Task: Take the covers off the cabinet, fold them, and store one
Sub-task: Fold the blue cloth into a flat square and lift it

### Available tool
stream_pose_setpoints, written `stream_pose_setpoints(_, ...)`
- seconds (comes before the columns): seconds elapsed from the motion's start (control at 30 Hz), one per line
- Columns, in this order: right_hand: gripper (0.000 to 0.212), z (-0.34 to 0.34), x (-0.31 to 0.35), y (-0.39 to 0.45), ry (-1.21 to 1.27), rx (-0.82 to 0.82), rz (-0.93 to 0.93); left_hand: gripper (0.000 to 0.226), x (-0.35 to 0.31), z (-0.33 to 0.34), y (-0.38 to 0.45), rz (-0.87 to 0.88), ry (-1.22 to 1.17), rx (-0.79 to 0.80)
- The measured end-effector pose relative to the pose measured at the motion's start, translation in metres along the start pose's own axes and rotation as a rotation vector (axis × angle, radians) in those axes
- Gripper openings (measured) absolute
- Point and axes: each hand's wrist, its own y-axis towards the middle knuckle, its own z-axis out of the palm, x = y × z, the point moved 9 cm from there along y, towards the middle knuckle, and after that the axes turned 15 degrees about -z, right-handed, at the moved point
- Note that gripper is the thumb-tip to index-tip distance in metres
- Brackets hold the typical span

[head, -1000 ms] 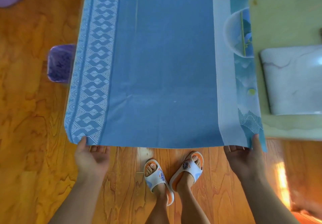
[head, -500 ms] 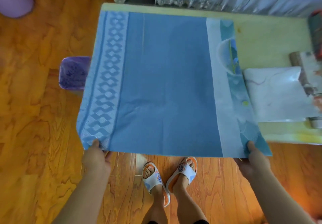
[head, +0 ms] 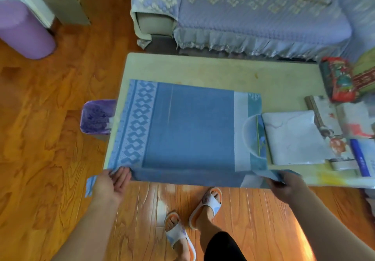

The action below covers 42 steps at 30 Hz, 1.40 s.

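A blue cover (head: 190,126) with a diamond-patterned left border and a white and teal right band lies spread on the pale low table (head: 203,67). Its near edge hangs over the table's front edge. My left hand (head: 112,184) holds the near left corner, fingers curled under the cloth. My right hand (head: 284,183) pinches the near right corner. A folded white cover (head: 294,136) lies on the table just right of the blue one.
A purple-lined bin (head: 95,117) stands at the table's left end. Red packets (head: 338,82), papers and a blue-capped tube (head: 360,157) crowd the table's right end. A covered sofa (head: 253,10) is behind the table, a purple cylinder (head: 22,31) at far left. My slippered feet stand on wooden floor.
The blue cover, held up and stretched in front of me, has been lowered flat onto the table. Both hands keep hold of its near corners at the table's front edge.
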Motion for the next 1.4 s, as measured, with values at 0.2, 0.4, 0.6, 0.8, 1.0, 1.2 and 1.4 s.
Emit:
stream_pose_setpoints(0.2, 0.037, 0.096, 0.088, 0.05, 0.142, -0.088, -0.024, 0.032, -0.083, 0.159, 0.003, 0.149, 0.087, 0.08)
stream_pose_setpoints(0.4, 0.02, 0.216, 0.131, 0.154, -0.057, 0.024, -0.196, 0.034, -0.109, 0.296, 0.091, 0.17, 0.569, -0.02)
stream_pose_setpoints(0.6, 0.045, 0.327, 0.09, 0.199, -1.372, 0.345, -0.838, 0.046, -0.109, 0.34, 0.172, 0.802, 1.518, -0.273)
stream_pose_setpoints(0.8, 0.045, 0.428, 0.058, 0.187, -1.718, 0.741, -1.309, 0.067, -0.129, 0.382, 0.199, 1.188, 2.103, -0.203)
stream_pose_setpoints(1.0, 0.048, 0.431, 0.06, 0.195, -1.821, 0.766, -1.347, 0.054, -0.161, 0.411, 0.21, 1.196, 2.361, -0.13)
stream_pose_setpoints(1.2, 0.031, 0.421, 0.064, 0.204, -1.841, 0.725, -1.274, 0.029, -0.178, 0.411, 0.223, 1.066, 2.518, -0.046)
stream_pose_setpoints(1.4, 0.013, 0.413, 0.069, 0.202, -1.706, 0.661, -1.322, 0.02, -0.189, 0.403, 0.22, 1.032, 2.39, 0.091)
